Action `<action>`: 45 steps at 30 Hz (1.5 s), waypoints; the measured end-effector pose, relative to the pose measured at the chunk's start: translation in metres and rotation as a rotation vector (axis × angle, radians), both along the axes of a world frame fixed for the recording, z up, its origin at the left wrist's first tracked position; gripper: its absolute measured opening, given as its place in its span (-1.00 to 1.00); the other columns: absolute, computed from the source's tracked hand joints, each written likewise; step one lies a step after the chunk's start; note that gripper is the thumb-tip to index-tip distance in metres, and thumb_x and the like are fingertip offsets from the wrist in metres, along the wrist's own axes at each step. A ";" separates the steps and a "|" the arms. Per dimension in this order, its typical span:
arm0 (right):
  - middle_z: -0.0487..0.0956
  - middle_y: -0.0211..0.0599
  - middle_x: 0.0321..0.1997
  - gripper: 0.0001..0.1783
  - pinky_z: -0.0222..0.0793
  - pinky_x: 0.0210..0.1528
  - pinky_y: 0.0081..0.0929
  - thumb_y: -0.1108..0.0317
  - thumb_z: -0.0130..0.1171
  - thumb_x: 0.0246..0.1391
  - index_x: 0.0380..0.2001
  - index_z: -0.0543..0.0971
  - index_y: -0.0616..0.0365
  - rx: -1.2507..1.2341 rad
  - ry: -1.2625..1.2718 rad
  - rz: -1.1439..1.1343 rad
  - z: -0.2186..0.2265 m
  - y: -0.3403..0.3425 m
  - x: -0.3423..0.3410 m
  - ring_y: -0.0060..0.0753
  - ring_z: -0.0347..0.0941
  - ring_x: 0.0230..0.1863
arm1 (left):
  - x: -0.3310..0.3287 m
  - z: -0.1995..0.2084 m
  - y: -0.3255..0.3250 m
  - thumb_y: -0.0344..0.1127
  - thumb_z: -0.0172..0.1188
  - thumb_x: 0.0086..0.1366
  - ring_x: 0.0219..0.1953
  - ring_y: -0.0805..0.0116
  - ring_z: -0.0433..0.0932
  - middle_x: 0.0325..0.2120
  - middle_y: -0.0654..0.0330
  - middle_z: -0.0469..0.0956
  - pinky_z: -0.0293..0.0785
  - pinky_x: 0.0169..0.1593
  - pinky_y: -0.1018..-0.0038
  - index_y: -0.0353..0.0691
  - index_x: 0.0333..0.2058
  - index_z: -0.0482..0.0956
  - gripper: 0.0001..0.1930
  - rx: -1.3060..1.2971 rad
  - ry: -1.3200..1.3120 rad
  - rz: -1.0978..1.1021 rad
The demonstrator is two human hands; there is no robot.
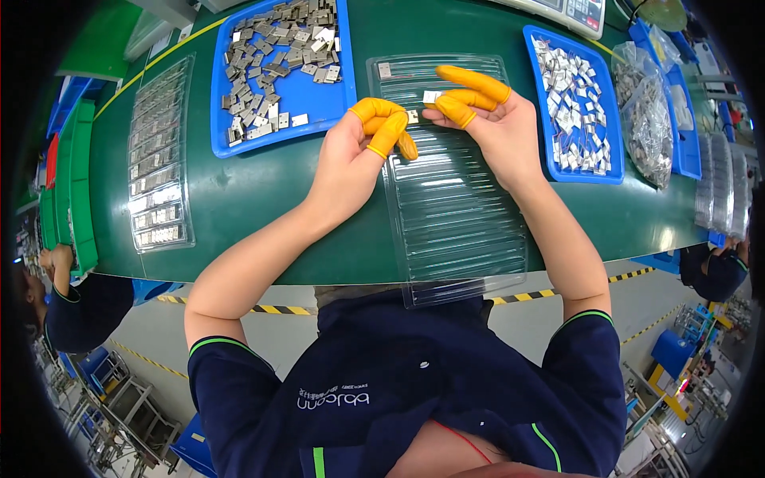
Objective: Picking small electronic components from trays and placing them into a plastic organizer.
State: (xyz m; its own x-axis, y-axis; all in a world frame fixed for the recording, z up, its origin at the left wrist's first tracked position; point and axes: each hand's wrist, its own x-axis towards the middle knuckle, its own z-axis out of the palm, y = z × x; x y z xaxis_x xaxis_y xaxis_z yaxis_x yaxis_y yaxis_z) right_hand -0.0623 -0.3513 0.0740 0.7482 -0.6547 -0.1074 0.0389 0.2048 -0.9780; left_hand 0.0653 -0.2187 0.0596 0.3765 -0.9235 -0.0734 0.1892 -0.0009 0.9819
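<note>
My left hand (351, 159), with yellow finger cots, is closed in a pinch on a small metal plate (412, 117) that shows at its fingertips. My right hand (508, 135), also in yellow finger cots, pinches a small white block (431, 96) between thumb and fingers, its index finger stretched out above. Both hands are close together over a clear slotted plastic tray (462, 215). One small metal piece (386, 71) lies in the tray's far left corner. The near end of this tray sticks out past the table edge.
To the left stands a blue tray (307, 95) of loose metal pieces; beyond it lies a filled clear tray (159, 171). At right, a blue tray (551, 163) holds white wired blocks beside clear bags (649, 131). A scale (570, 14) stands at the back. Other people sit at both sides.
</note>
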 end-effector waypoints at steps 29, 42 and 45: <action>0.59 -0.26 -0.33 -0.74 0.40 -0.17 -0.67 0.54 0.22 -0.12 -0.27 0.55 0.32 -0.083 0.148 0.062 0.010 0.009 -0.005 -0.56 0.50 -0.29 | 0.006 -0.003 0.001 -0.41 0.05 0.23 -0.41 0.58 0.48 -0.46 0.23 0.52 0.31 -0.41 0.71 -0.32 -0.27 0.43 -0.87 -0.023 0.031 -0.009; 0.55 -0.24 -0.26 -0.64 0.39 -0.22 -0.62 0.49 0.25 -0.14 -0.19 0.52 0.32 0.299 0.043 0.298 0.007 0.007 -0.011 -0.54 0.47 -0.31 | 0.017 0.004 0.001 -0.40 0.04 0.24 -0.48 0.51 0.47 -0.49 0.17 0.51 0.36 -0.40 0.65 -0.35 -0.28 0.42 -0.86 -0.131 0.149 -0.294; 0.55 -0.22 -0.25 -0.65 0.41 -0.26 -0.60 0.49 0.26 -0.15 -0.21 0.53 0.33 0.323 0.039 0.322 0.008 0.007 -0.010 -0.52 0.47 -0.31 | 0.014 0.005 0.004 -0.40 0.04 0.24 -0.49 0.50 0.47 -0.49 0.17 0.51 0.36 -0.42 0.65 -0.35 -0.29 0.42 -0.87 -0.133 0.234 -0.310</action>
